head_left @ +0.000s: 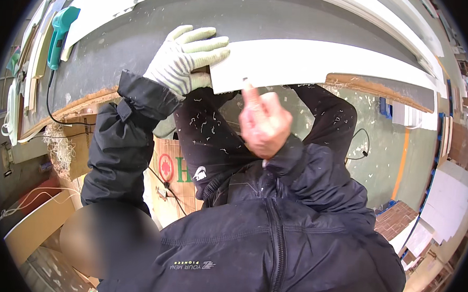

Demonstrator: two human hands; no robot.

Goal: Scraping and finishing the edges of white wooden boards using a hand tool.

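My left hand (183,61) wears a pale glove with grey stripes. Its fingers are spread over the left end of a long white board (281,61), with the thumb low beside the board's corner. The board lies along the near edge of a dark grey workbench (241,14) and sticks out past it over my lap. Bare and ungloved, my right hand (265,121) is just below the board's near edge. Its fingers are curled in and one digit points up at the edge. A tiny dark spot shows at that tip; what it is, I cannot make out.
A teal hand tool (61,36) with a black cord (50,99) lies at the bench's left end. Long white strips (378,24) run along the far side. A cardboard box (174,169) stands below the bench. Stacked panels (445,199) are on the right.
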